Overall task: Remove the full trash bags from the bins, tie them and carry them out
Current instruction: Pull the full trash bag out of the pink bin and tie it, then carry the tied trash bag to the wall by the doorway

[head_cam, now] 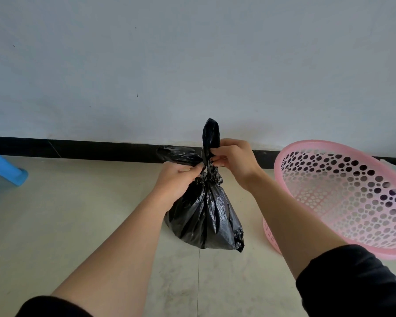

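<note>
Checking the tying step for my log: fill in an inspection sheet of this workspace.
Surface: pale tiled floor, no spills seen.
Job's things: black trash bag out of the pink perforated bin, neck gathered; bin tilted beside it, nothing seen inside.
Clutter: blue plastic object at left edge.
Hands: left hand grips the sideways loop; right hand pinches the upright loop.
Cables: nothing seen.
Surroundings: grey wall, black baseboard.

Pale tiled floor [78,225], one grout line [199,271], pink perforated bin [343,197] standing right of the right hand [233,160], blue plastic stool foot [7,170] well left of the left hand [178,177], black trash bag [206,216] below both hands, floor contact unclear
</note>
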### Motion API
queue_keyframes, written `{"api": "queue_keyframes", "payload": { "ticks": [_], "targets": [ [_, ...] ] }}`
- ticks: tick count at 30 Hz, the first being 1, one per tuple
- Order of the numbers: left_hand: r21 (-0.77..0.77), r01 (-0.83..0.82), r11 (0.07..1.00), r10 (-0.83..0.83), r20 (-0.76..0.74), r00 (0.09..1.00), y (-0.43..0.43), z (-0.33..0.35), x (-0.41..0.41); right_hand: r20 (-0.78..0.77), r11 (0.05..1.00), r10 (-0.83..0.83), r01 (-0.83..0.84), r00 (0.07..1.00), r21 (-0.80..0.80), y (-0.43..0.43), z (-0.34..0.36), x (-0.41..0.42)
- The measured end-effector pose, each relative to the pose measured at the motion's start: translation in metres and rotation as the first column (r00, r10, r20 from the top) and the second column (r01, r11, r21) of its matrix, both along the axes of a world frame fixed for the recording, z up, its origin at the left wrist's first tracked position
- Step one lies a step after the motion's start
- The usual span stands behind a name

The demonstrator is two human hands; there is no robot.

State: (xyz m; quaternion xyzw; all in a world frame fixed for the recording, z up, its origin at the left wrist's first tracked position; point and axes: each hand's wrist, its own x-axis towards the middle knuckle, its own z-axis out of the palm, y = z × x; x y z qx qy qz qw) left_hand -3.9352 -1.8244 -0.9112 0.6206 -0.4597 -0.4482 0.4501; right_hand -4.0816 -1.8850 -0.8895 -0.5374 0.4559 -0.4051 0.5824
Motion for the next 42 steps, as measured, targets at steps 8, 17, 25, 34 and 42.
{"api": "queue_keyframes", "payload": {
  "ticks": [8, 17, 25, 34, 42],
  "targets": [
    [0.064, 0.015, 0.998, -0.019, 0.059, 0.998, 0.001, 0.001, -0.001, -0.113, 0.967, 0.247, -0.252, 0.962, -0.036, 0.004, 0.013, 0.001],
    [0.134, 0.010, 0.991, -0.006, -0.026, 1.000, 0.002, -0.003, 0.000, -0.349, 0.931, -0.256, 0.134, 0.902, -0.338, 0.004, 0.028, 0.013],
    [0.050, -0.328, 0.943, 0.316, 0.165, 0.934, 0.008, -0.004, 0.017, -0.363, 0.950, -0.186, 0.074, 0.913, -0.302, 0.012, 0.056, 0.018],
    [0.190, -0.221, 0.956, 0.080, 0.559, 0.826, 0.052, 0.085, 0.022, -0.551, 0.994, -0.018, -0.047, 0.835, -0.103, 0.045, 0.136, 0.022],
    [0.189, -0.295, 0.936, 0.125, 0.606, 0.785, 0.129, 0.292, 0.045, -0.606, 0.966, 0.216, -0.259, 0.765, 0.017, 0.096, 0.347, 0.059]
  ]
}}
